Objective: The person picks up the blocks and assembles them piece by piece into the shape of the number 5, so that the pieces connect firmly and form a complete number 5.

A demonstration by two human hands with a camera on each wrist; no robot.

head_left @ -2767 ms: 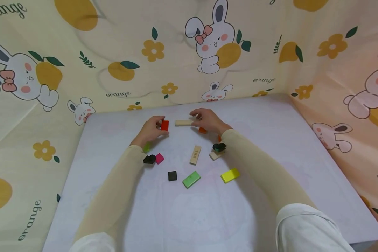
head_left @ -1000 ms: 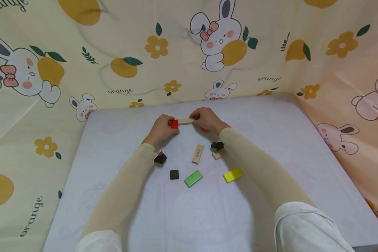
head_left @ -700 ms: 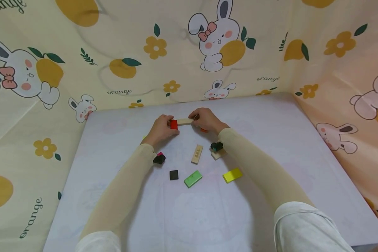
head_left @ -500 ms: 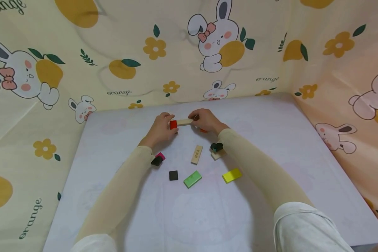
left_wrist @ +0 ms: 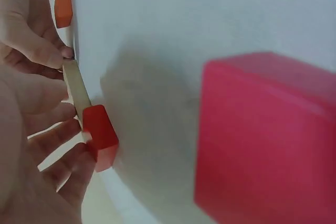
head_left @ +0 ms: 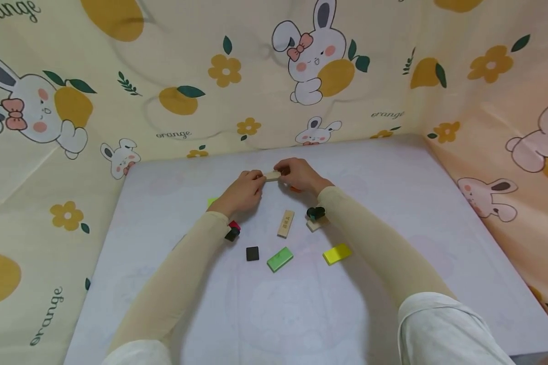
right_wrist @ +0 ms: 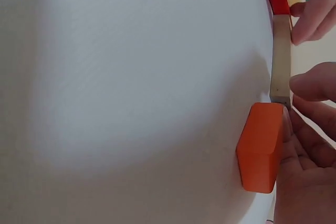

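Observation:
My right hand (head_left: pixel 299 175) pinches the right end of a plain wooden block (right_wrist: pixel 282 59) between thumb and fingers. A red block (left_wrist: pixel 100 135) stands against the other end of that wooden block. My left hand (head_left: pixel 242 192) has its fingers spread loosely beside the two, touching the wooden block and the red one; in the head view it covers the red block. Just below my right hand is an orange block (right_wrist: pixel 260 148), partly hidden in the head view. A pink block (left_wrist: pixel 268 140) looms close in the left wrist view, under my left wrist.
Nearer on the white table (head_left: pixel 274 314) lie a lettered wooden block (head_left: pixel 285 223), a black block (head_left: pixel 252 253), a green block (head_left: pixel 280 259) and a yellow block (head_left: pixel 337 254). Another wooden block (head_left: pixel 315 224) lies under my right wrist. A lime block (head_left: pixel 212 201) shows behind my left wrist.
My left hand brought the red block rightward to the wooden block's left end. It then loosened its hold and shifted right over both. My right hand has stayed at the right end.

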